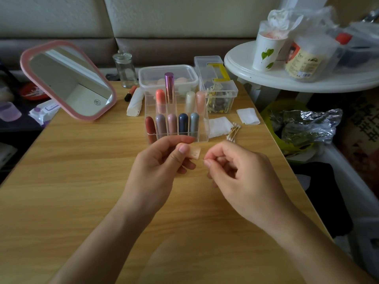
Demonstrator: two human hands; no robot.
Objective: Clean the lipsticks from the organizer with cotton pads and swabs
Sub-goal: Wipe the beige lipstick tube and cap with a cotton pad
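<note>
Both forearms reach in from the bottom of the frame over the wooden bench. At centre, the left hand is clamped on a small pale, peach-toned lipstick, thumb on top and fingers beneath, its flat end turned toward the right hand. That hand has thumb and forefinger pinched together just beside the lipstick's end; whether a swab or anything else sits in the pinch I cannot tell.

I judge this to be fine cleaning of one lipstick, with the others waiting in the clear organizer just above the hands. Its upper row shows an empty slot, perhaps this lipstick's own. Next probably comes a fresh wipe: cotton swabs and cotton pads lie right of the organizer.

Most of the held lipstick is hidden by the fingers, and the marking on its end is too small to read.
</note>
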